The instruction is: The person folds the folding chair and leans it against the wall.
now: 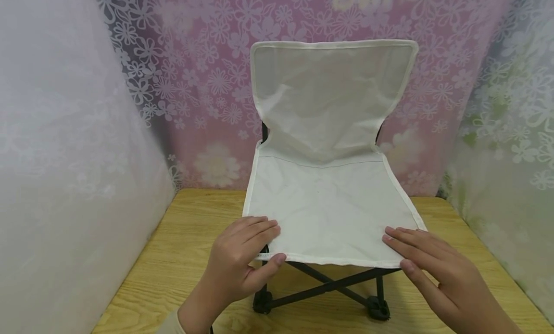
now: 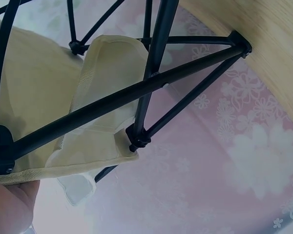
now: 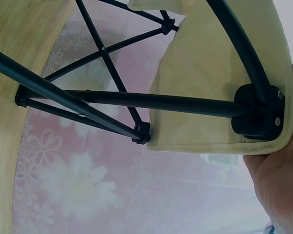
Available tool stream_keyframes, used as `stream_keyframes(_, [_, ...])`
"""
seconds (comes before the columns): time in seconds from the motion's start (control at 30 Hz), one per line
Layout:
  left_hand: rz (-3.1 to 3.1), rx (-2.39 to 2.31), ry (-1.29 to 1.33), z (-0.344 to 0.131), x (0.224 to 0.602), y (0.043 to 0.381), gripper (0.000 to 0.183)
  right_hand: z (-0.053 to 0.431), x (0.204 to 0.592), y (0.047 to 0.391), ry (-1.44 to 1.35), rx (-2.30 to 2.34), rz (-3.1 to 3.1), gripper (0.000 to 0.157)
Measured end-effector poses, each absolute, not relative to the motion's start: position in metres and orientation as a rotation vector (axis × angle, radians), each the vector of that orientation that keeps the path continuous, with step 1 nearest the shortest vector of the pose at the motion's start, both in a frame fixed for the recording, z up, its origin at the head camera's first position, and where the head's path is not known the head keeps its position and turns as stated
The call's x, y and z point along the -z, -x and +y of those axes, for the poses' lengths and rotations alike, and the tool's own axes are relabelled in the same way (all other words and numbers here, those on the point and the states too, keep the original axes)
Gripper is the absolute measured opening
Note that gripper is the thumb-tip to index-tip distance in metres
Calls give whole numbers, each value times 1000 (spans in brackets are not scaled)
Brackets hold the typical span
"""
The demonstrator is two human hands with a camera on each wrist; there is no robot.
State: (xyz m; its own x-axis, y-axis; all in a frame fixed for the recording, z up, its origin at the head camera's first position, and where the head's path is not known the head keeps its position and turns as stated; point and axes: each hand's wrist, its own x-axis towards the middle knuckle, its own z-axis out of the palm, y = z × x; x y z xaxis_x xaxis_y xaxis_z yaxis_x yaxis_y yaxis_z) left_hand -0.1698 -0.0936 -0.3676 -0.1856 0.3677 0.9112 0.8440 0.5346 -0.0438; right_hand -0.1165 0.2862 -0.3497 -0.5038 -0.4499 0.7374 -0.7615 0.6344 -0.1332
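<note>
A small folding chair with a white fabric seat [image 1: 324,199] and backrest [image 1: 335,93] stands unfolded on the wooden table. My left hand [image 1: 242,257] rests on the seat's front left corner, fingers fairly straight on the fabric and thumb by the front edge. On the front right corner lies my right hand [image 1: 446,271], its fingers extended over the cloth. Beneath, black crossed legs [image 1: 329,286] end in plastic feet. Both wrist views look under the seat, where a black corner joint [image 3: 259,112] meets the cloth near the right hand, and another joint [image 2: 1,151] sits by the left.
The wooden tabletop [image 1: 186,242] extends around the chair. Behind it hangs a pink flowered curtain [image 1: 207,83]. Pale translucent sheeting closes in the left side [image 1: 78,156] and a flowered sheet the right side [image 1: 506,156].
</note>
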Motion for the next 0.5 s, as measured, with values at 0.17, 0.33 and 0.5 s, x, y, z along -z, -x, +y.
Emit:
stream_keyframes(0.17, [-1783,607,1005,-94,369,170,42,291,354,118,-920,-651,-2167,37])
stream_keyframes(0.33, [-1741,613,1010,-94,370,170,41,291,358,122,-976,-736,-2070,32])
stream_keyframes(0.5, [-1650,635,1035,-91,370,174,37,289,360,126,-1024,-755,-1992,34])
